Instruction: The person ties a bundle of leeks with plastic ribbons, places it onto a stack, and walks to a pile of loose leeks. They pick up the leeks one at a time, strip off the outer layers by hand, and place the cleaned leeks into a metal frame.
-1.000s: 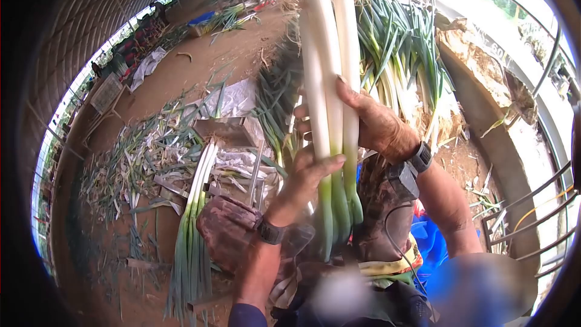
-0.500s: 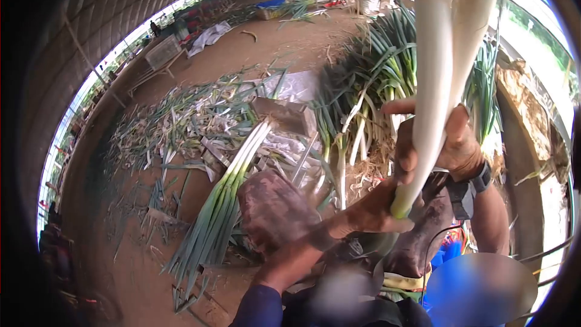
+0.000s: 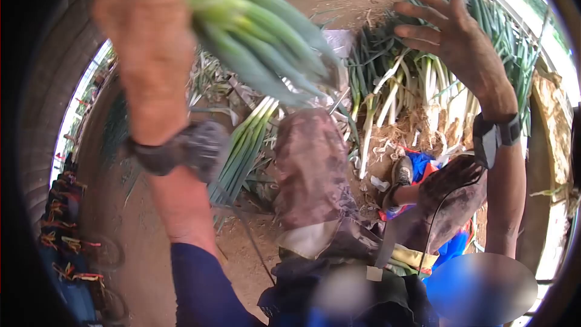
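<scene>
The left hand [image 3: 151,30] is raised close to the camera at upper left, blurred by nearness, with a dark watch [image 3: 181,148] on its wrist and a navy sleeve [image 3: 203,284] below. It is closed around a bundle of leeks [image 3: 260,36]; its fingers cannot be made out singly, but they are wrapped round the stalks. What shows of the bundle is the pale green part fanning into darker green leaves. Its long axis runs from the upper left corner down toward the right, the leaf ends pointing down-right toward the middle of the view, above the knee. The white shanks lie out of sight beyond the top edge.

The right hand [image 3: 460,42] is up at upper right, holding nothing, its fingers spread apart and stretched leftward, soil on the skin. A dark strap [image 3: 496,133] circles its wrist.

Below, the person's knee [image 3: 311,169] in mud-stained cloth sits in the middle, and a shoe [image 3: 399,175] shows just right of it.

On the ground beside the knee, to the left, lies a trimmed bunch [image 3: 245,151], its length running from lower left to upper right. Farther off, behind the right hand, a heap [image 3: 411,91] of untrimmed leeks leans with white stems and green tops, dry roots and straw at its foot. Beyond lies bare brown earth [image 3: 339,0].
</scene>
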A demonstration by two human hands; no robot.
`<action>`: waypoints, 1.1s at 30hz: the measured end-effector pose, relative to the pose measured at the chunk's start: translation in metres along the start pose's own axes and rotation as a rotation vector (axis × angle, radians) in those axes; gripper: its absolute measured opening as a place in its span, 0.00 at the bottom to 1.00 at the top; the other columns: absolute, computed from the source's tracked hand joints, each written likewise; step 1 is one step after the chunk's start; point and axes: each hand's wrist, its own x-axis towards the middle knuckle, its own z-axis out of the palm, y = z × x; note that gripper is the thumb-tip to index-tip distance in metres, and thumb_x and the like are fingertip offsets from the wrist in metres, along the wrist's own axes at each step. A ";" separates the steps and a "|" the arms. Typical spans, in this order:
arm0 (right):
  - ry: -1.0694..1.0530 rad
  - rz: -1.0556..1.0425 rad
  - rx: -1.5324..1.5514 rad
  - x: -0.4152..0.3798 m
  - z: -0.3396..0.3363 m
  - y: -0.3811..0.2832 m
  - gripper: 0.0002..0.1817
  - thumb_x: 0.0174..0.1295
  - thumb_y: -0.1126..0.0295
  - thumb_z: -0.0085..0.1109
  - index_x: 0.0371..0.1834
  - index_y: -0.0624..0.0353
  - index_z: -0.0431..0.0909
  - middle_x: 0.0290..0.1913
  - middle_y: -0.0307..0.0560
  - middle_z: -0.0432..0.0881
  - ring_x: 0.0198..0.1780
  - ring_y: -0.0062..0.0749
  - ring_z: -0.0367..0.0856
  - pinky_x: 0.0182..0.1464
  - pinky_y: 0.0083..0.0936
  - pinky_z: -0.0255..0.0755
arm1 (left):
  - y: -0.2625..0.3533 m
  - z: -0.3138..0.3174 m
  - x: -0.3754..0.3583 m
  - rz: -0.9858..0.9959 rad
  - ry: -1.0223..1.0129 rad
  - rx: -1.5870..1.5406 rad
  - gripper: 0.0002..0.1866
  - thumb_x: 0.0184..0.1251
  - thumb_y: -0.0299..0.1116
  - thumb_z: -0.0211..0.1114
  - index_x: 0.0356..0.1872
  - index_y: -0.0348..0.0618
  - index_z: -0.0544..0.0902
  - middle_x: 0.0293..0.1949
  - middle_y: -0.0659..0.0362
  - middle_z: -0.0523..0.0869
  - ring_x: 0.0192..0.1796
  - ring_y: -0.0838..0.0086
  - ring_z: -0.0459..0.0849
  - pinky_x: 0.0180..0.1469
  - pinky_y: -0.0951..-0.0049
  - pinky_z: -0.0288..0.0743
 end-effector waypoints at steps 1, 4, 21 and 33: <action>-0.021 0.025 0.017 0.009 0.001 0.010 0.41 0.71 0.37 0.40 0.72 0.62 0.60 0.65 0.57 0.73 0.60 0.42 0.78 0.65 0.35 0.70 | 0.004 -0.025 0.010 -0.019 -0.017 0.148 0.25 0.52 0.23 0.68 0.54 0.31 0.74 0.39 0.53 0.82 0.43 0.65 0.84 0.47 0.67 0.82; -0.056 0.098 0.060 0.039 0.001 0.053 0.40 0.71 0.39 0.42 0.72 0.65 0.60 0.65 0.56 0.73 0.59 0.41 0.79 0.65 0.34 0.71 | 0.015 -0.100 0.035 -0.091 -0.076 0.600 0.18 0.52 0.28 0.72 0.45 0.34 0.85 0.39 0.56 0.86 0.41 0.72 0.85 0.45 0.72 0.80; 0.070 0.850 0.439 0.054 -0.005 0.382 0.33 0.67 0.50 0.59 0.63 0.67 0.68 0.60 0.59 0.78 0.55 0.49 0.82 0.58 0.43 0.78 | -0.192 -0.181 -0.250 -1.299 -1.054 1.311 0.30 0.53 0.27 0.59 0.60 0.32 0.67 0.42 0.36 0.83 0.48 0.38 0.81 0.51 0.46 0.76; 0.285 0.891 0.813 0.146 0.108 0.530 0.31 0.62 0.55 0.67 0.61 0.66 0.73 0.55 0.54 0.80 0.56 0.43 0.79 0.63 0.37 0.71 | -0.314 -0.100 -0.402 -1.283 -1.173 1.285 0.49 0.51 0.37 0.70 0.74 0.35 0.53 0.57 0.40 0.70 0.57 0.47 0.72 0.58 0.47 0.61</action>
